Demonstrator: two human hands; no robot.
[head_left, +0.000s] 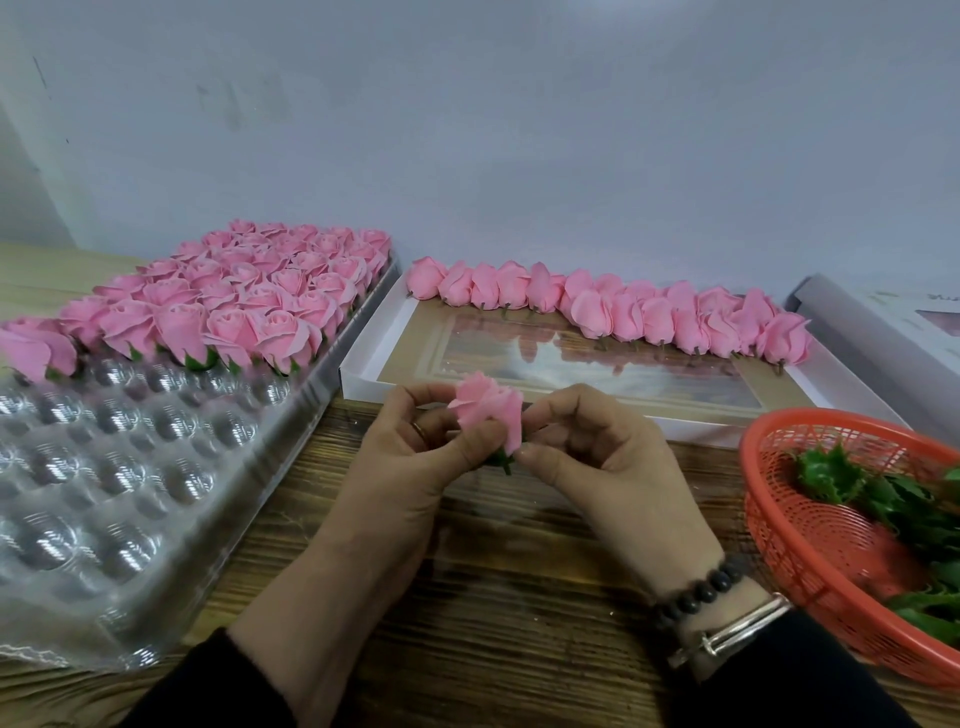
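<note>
A pink rose head (491, 408) with a green base is held over the wooden table, between both hands. My left hand (410, 457) grips it from the left with thumb and fingers curled round it. My right hand (587, 447) pinches its green underside from the right. A clear plastic blister tray (104, 467) lies at the left, its far rows filled with pink roses with green bases (234, 296). Along the far side of a white box lid (644, 410) lies a row of pink rose heads with short stems (623, 312).
A red plastic basket (810, 525) with green leaf pieces (883, 493) stands at the right, close to my right wrist. Another white box (852, 312) sits at the far right. A grey wall runs behind the table.
</note>
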